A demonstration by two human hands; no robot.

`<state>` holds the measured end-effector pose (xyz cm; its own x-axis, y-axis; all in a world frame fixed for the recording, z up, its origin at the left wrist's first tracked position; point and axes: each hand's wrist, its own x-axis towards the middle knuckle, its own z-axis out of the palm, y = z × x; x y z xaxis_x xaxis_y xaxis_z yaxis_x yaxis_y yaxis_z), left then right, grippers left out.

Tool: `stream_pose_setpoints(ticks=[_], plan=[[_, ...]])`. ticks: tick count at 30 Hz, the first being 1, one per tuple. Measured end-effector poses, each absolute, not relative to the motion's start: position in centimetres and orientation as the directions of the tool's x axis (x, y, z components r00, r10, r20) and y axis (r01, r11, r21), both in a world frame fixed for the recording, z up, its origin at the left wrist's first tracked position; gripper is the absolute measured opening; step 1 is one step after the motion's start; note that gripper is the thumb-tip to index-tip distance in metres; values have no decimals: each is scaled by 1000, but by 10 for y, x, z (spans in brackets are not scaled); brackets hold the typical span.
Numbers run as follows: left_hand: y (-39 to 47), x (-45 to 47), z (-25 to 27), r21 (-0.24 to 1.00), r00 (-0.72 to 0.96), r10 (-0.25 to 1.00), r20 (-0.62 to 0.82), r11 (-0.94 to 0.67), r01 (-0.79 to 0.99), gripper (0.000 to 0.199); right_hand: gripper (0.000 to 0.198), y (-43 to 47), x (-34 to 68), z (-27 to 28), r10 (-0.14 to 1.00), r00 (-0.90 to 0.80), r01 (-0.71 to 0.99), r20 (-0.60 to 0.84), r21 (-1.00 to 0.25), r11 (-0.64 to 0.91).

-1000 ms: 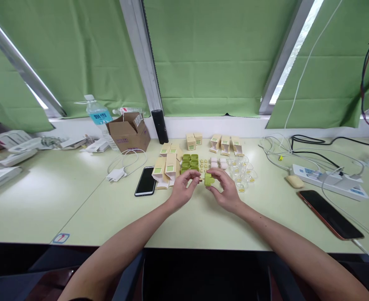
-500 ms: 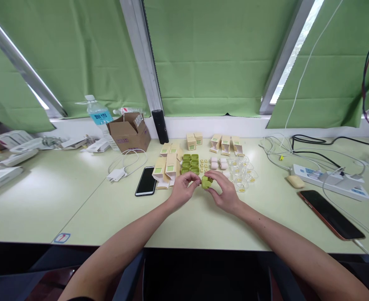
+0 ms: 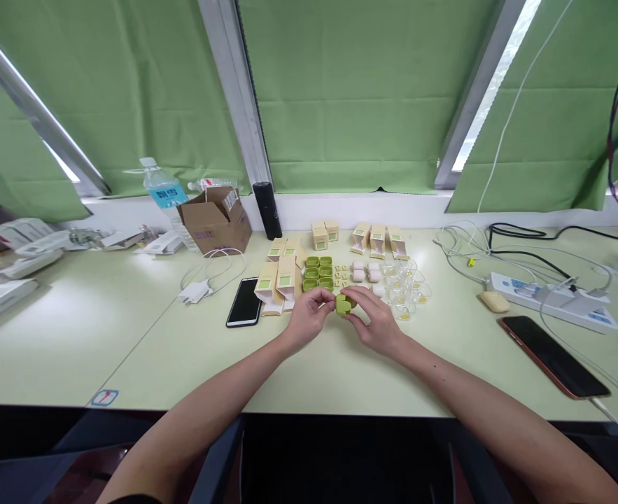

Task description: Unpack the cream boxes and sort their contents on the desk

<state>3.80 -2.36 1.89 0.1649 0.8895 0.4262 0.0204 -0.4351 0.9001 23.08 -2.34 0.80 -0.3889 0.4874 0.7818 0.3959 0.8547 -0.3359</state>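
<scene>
My right hand (image 3: 376,320) holds a small olive-green square case (image 3: 343,304) between thumb and fingers, above the table in front of me. My left hand (image 3: 309,315) is closed in a pinch at the left side of that case; whatever lies between its fingertips is hidden. Just beyond my hands stand several green square cups (image 3: 311,274) in two columns. Small yellow pieces (image 3: 341,276) lie to the right of them, then pale pink blocks (image 3: 358,271) and clear plastic shells with yellow spots (image 3: 402,290).
Beige cartons with green windows (image 3: 288,276) stand left of the cups, and more cartons (image 3: 377,241) at the back. A black phone (image 3: 244,302) lies at left. A power strip (image 3: 553,301) with cables and another phone (image 3: 553,355) occupy the right. A cardboard box (image 3: 217,222) sits behind.
The green case has turned in my right hand's fingers, showing more of a smooth outer face, and sits slightly further left. Both hands stay nearly in place.
</scene>
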Motion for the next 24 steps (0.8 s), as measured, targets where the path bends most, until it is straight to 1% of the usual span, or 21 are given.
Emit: stream_pose_setpoints(ticks=[4,8,10,14,18,24], plan=[[-23,37,19,917,175,901,397,-399,-25,21,52,-24,231,12,471,-384,408,794,-311,858],[-22,34,20,937,220,912,346,-322,-136,35,52,-27,229,14,445,-387,428,807,-271,863],[-21,31,19,946,263,914,308,-263,-191,40,48,-27,228,14,454,-394,432,799,-276,859],[-18,28,16,960,407,891,202,-98,-262,48,35,-27,228,13,480,-397,450,782,-290,845],[-19,28,17,951,427,892,149,-11,-308,49,26,-29,228,18,460,-414,462,785,-255,850],[-20,29,17,938,481,866,136,43,-343,50,23,-30,227,22,443,-407,477,799,-228,849]])
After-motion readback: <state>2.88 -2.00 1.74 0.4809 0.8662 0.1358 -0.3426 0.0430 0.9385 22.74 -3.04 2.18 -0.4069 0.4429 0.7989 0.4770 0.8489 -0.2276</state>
